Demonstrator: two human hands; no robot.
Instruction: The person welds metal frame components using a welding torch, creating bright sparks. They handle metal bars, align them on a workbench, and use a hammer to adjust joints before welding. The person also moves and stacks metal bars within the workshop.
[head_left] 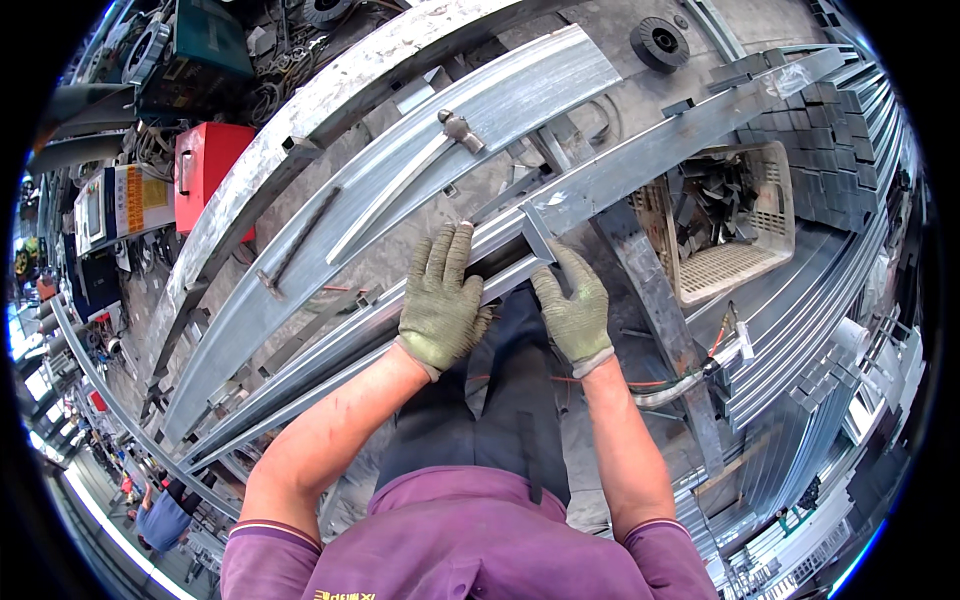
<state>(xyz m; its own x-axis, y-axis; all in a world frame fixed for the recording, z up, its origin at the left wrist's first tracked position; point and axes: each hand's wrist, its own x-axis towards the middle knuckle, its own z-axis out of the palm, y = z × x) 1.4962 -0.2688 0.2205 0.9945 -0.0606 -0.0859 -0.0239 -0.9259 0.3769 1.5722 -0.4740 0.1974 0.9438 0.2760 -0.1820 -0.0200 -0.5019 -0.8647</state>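
A long grey metal channel (360,338) runs diagonally in front of me, its hollow facing up. My left hand (440,300), in a worn olive glove, lies across it with fingers stretched out together. At the channel's right end stands a small angled metal piece (537,236). My right hand (576,308), gloved alike, has thumb and fingers closed around that piece's near end. Beyond my hands, a hammer (405,185) with a pale handle rests on a wide metal beam (510,88). A thin T-shaped metal rod (303,240) lies farther left on the same beam.
To the right, a beige plastic crate (735,280) holds dark metal offcuts, beside stacked metal tubes (820,150). A red box (212,175) and a green machine (200,55) stand at the left. A black wheel-like disc (660,44) lies on the floor. Another person (163,517) is at far left.
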